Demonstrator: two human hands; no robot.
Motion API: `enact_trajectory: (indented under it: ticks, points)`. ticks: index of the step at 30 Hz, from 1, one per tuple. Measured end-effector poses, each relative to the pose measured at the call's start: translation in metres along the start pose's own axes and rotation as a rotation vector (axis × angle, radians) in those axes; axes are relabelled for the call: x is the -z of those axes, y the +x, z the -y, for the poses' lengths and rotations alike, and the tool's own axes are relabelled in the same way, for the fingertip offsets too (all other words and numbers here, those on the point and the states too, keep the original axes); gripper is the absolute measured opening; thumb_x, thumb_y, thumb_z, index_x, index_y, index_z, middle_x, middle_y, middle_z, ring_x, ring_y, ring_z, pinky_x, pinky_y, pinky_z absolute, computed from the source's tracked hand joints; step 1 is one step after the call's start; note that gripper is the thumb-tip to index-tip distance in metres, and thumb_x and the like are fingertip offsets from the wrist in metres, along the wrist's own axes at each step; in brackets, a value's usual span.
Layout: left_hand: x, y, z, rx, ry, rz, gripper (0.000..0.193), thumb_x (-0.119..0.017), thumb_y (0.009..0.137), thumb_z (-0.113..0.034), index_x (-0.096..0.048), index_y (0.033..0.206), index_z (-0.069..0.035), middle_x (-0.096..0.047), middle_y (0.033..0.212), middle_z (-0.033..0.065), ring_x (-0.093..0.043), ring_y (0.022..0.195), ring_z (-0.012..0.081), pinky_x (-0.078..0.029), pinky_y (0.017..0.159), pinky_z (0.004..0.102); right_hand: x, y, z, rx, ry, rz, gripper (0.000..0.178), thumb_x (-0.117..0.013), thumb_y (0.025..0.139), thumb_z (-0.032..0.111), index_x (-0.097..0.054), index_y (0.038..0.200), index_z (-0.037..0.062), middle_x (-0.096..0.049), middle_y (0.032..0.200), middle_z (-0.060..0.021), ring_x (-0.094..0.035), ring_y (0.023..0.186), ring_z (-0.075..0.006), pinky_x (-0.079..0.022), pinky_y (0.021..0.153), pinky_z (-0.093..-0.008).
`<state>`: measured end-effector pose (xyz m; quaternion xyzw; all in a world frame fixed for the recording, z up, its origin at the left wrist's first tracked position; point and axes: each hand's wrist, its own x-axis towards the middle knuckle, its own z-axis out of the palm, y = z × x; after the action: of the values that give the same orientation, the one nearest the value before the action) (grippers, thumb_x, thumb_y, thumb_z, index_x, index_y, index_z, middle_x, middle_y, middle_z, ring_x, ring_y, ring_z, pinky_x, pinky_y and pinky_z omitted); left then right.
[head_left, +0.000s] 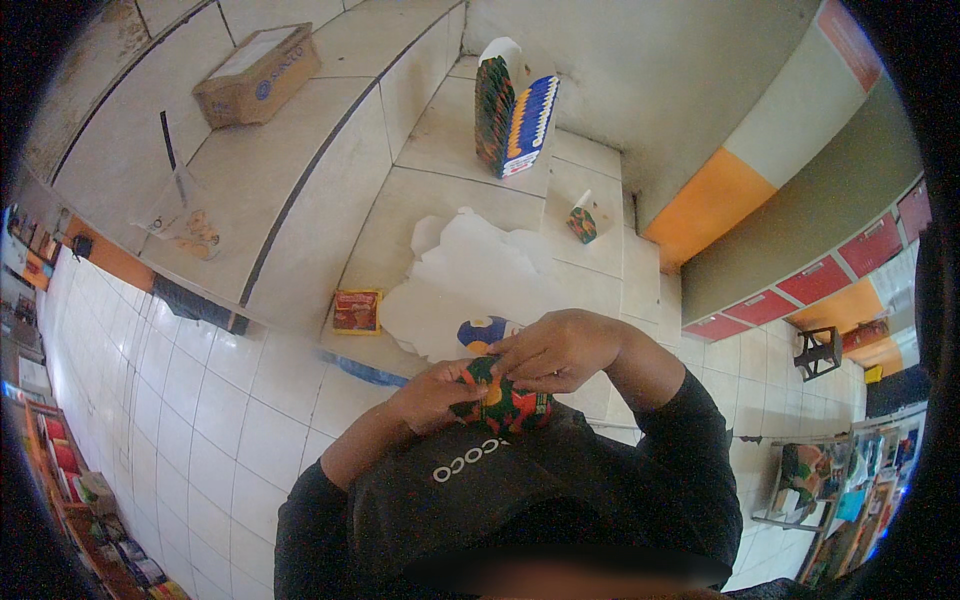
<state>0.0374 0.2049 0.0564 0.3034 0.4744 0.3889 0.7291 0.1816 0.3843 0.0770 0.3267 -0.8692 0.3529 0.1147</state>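
Close in front of my body, both hands are on a small printed card carton (500,400), dark green with red and orange patches. My left hand (438,393) pinches its left side, the thumb lying on the printed face. The fingers of my right hand (560,352) are bent over its upper right edge. Just beyond them a pile of white flat card blanks (470,275) spreads over the tiled counter, with a blue and orange printed patch (488,332) showing at the near end. A red and yellow packet (357,312) lies left of the pile.
Nested printed cartons (515,115) stand at the back, with one small carton (582,222) to their right. On the raised ledge at left are a brown cardboard box (258,78) and a clear plastic bag (185,225). A dark stool (818,353) stands far right.
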Motion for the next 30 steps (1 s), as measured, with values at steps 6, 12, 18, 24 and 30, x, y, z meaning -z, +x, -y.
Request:
enact_trajectory:
  ticks: [6,12,18,24,30]
  points:
    - [0.007,0.002,0.009,0.008,-0.091,0.004,0.031,-0.053,0.086,-0.011,-0.049,0.116,-0.003,-0.058,0.105,0.0065,-0.056,0.094,0.0147,-0.047,0.082,0.0288,-0.008,-0.006,0.019,-0.247,-0.089,-0.118,0.016,-0.063,0.078,0.013,-0.061,0.091,0.0057,-0.057,0.113,-0.0150,-0.062,0.086,-0.0295,-0.052,0.066,-0.0351]
    - [0.001,0.002,0.005,0.020,-0.212,0.011,0.029,-0.053,0.086,-0.010,-0.050,0.114,-0.002,-0.058,0.106,0.0079,-0.056,0.096,0.0157,-0.046,0.085,0.0296,-0.025,-0.013,0.015,-0.117,-0.181,-0.320,0.011,-0.067,0.074,0.008,-0.058,0.078,0.0017,-0.060,0.107,-0.0171,-0.065,0.081,-0.0257,-0.053,0.061,-0.0306]
    - [-0.005,0.001,-0.003,0.027,-0.046,-0.029,0.029,-0.052,0.086,-0.009,-0.050,0.114,-0.001,-0.058,0.107,0.0082,-0.056,0.097,0.0160,-0.045,0.086,0.0294,-0.020,-0.020,0.011,-0.240,-0.033,-0.204,0.009,-0.066,0.072,0.005,-0.057,0.074,0.0018,-0.061,0.106,-0.0169,-0.064,0.086,-0.0270,-0.053,0.067,-0.0302]
    - [0.005,0.007,0.022,-0.065,-0.197,0.009,0.029,-0.055,0.085,-0.009,-0.051,0.112,-0.002,-0.058,0.106,0.0079,-0.057,0.097,0.0164,-0.046,0.085,0.0295,-0.027,-0.016,0.013,-0.174,-0.108,-0.208,0.017,-0.065,0.076,0.007,-0.060,0.091,0.0017,-0.058,0.111,-0.0161,-0.060,0.098,-0.0274,-0.052,0.075,-0.0328]
    - [0.004,0.013,0.029,-0.187,-0.375,-0.052,0.027,-0.059,0.080,-0.003,-0.053,0.106,-0.004,-0.059,0.098,0.0072,-0.058,0.090,0.0160,-0.048,0.080,0.0297,-0.031,-0.016,0.027,-0.373,-0.005,-0.207,0.038,-0.063,0.077,0.007,-0.055,0.114,0.0041,-0.054,0.117,-0.0171,-0.051,0.112,-0.0296,-0.042,0.093,-0.0383]
